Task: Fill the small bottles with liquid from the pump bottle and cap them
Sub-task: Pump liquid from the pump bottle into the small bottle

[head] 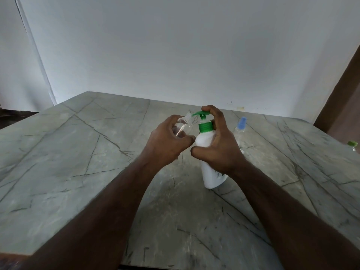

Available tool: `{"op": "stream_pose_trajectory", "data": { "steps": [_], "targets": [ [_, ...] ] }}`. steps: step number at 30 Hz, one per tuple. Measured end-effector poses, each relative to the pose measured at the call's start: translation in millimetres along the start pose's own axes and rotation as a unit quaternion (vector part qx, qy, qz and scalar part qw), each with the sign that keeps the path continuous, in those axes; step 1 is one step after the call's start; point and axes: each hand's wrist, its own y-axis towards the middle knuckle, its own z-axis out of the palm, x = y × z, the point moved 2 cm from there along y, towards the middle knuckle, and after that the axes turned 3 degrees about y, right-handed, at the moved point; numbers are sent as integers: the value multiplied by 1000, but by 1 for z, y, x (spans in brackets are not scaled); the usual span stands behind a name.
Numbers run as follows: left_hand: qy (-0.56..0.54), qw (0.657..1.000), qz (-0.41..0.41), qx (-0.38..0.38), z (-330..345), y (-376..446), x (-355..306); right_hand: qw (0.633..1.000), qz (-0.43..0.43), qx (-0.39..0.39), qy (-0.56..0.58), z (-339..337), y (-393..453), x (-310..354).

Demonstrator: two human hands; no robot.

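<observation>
Grey marble-look table (81, 172) against a plain white wall; work happens mid-table, slightly right of centre.

Small clear bottle (184, 126) sits in the left hand (165, 143), fingers clenched round its body. It's uncapped and tipped: long axis runs from near-left up to far-right, mouth aimed at the green spout. Looks like that tilt is there to put the opening right under the nozzle tip so the squirt lands inside. Mouth and spout are just beside each other; can't tell if they touch. Bottle looks mostly empty, hard to be sure through the clear plastic.

White pump bottle (209, 156) stands on the table, long axis roughly vertical, leaning slightly. Pump head (200, 114) points left toward the small bottle. Right hand (218, 145) is wrapped round the upper body, one finger hooked on top of the pump head. My read: one hand steadies and presses, freeing the other to aim.

Further right, a clear bottle with blue spray cap (241, 125) waits on the table, half hidden behind the right hand. At the right edge, a green cap (352, 143) on another clear bottle, mostly cut off.
</observation>
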Motion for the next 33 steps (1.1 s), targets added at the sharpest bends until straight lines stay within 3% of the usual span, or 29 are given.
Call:
{"op": "stream_pose_trajectory", "data": {
  "steps": [8,15,33],
  "targets": [
    [-1,1000,-2,-19,1,1,0,998,14,14,-56,-2,1,1],
    [30,999,3,-36,1,1,-1,983,-11,11,-181,-1,1,7],
    [54,998,2,-37,3,0,2,986,-3,-26,-164,1,3,10]
  ]
}}
